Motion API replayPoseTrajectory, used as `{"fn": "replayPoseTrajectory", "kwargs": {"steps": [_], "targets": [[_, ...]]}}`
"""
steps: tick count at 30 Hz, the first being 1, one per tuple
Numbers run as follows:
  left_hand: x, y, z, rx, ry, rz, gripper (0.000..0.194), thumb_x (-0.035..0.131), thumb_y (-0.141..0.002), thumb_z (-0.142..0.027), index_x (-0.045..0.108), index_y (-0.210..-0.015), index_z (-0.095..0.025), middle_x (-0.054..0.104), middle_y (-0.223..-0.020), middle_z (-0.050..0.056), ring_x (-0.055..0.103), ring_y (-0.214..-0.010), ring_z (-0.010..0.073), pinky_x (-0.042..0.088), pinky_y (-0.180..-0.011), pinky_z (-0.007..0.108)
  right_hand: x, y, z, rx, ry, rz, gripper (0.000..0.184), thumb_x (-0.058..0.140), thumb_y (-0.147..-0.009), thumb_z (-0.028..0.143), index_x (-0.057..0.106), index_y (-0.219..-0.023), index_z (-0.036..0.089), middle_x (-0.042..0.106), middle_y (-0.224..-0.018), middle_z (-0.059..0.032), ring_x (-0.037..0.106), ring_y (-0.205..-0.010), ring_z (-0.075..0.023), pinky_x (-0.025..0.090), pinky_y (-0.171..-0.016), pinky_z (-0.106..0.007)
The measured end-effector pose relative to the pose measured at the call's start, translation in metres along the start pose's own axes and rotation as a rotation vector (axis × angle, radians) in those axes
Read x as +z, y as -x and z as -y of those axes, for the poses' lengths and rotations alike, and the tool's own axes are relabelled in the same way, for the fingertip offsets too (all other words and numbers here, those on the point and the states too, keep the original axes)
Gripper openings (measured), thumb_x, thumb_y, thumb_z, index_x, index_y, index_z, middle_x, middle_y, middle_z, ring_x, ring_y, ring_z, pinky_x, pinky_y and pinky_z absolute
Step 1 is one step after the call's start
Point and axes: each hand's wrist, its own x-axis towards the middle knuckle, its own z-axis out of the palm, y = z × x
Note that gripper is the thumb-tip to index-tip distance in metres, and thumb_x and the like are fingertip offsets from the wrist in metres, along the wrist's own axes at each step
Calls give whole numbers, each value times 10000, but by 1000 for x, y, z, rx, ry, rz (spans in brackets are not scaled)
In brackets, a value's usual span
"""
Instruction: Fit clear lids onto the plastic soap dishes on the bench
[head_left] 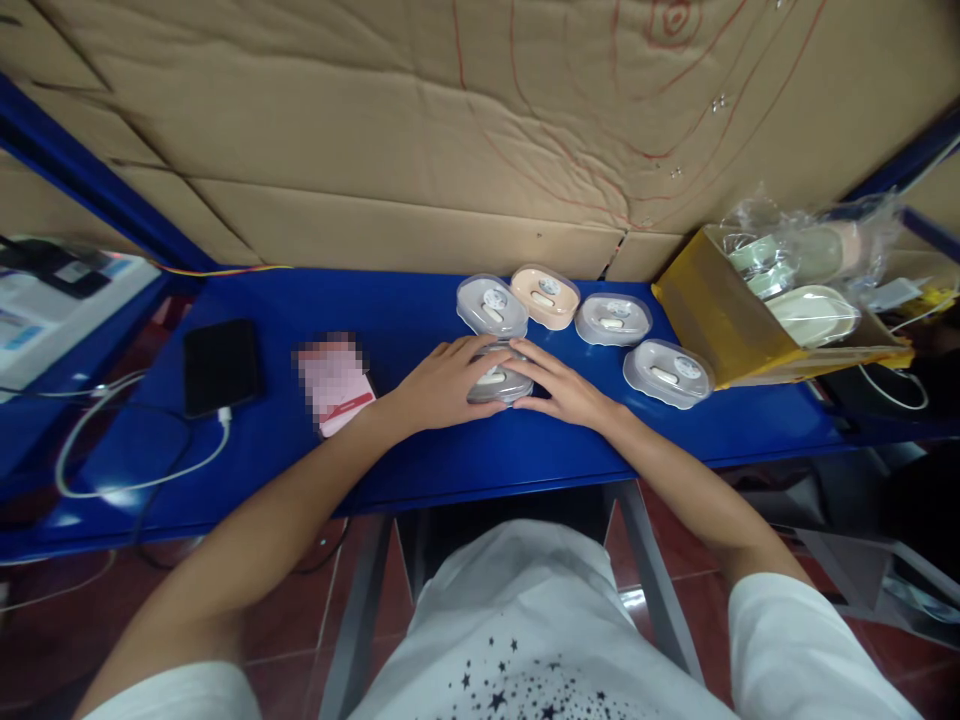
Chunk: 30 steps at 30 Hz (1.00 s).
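Both my hands rest on one grey oval box with a clear lid (496, 382) on the blue table (420, 450). My left hand (442, 382) cups its left side and my right hand (562, 390) cups its right side, fingers curved over the lid. Behind it lie a grey lidded box (491, 305), a peach one (545, 295) and another grey one (613, 318). A further grey box (667, 372) lies to the right of my right hand.
A black phone (220, 365) with a white cable (142, 450) lies at the left. A pink card pack (335, 385) sits near my left wrist. A yellow carton (720, 320) with bagged boxes stands at the right. A cardboard wall (420, 140) backs the table.
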Motion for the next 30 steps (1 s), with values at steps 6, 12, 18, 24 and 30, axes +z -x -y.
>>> {"fn": "replayPoseTrajectory", "kwargs": {"steps": [6, 12, 18, 24, 30], "targets": [[1, 1, -3, -13, -19, -6, 841, 743, -980, -523, 412, -1713, -277, 457, -1746, 183, 514, -1533, 455, 485, -1207, 623, 2, 0, -2, 10, 3, 43, 789, 762, -1042, 457, 426, -1743, 319, 364, -1833, -101, 336, -1704, -328, 353, -1392, -567], [1, 0, -6, -50, -40, 4, 807, 763, -967, -539, 466, -1677, -295, 464, -1736, 179, 510, -1533, 462, 486, -1204, 638, 3, 0, -3, 5, 32, 40, 691, 711, -1067, 510, 504, -1699, 320, 428, -1804, -80, 354, -1699, -296, 359, -1393, -545], [-15, 7, 20, -161, -32, 35, 757, 745, -959, -561, 504, -1630, -307, 512, -1697, 175, 511, -1553, 455, 443, -1238, 667, -5, -10, -4, 87, 82, -24, 665, 536, -1156, 520, 367, -1767, 321, 395, -1819, -110, 389, -1686, -313, 363, -1361, -618], [-29, 15, 64, -374, -161, -51, 745, 631, -969, -417, 466, -1666, -212, 284, -1842, 220, 247, -1713, 484, 156, -1333, 777, 4, -22, -15, 186, 243, -2, 767, 572, -1137, 452, 243, -1808, 279, 341, -1842, -128, 246, -1738, -356, 215, -1396, -672], [-22, 6, 52, -305, -176, -170, 705, 538, -1025, -408, 415, -1705, -269, 304, -1844, 178, 277, -1716, 421, 133, -1353, 726, 8, -50, -16, 139, 275, -20, 719, 597, -1124, 429, 340, -1774, 261, 388, -1822, -133, 252, -1734, -358, 209, -1401, -651]]}}
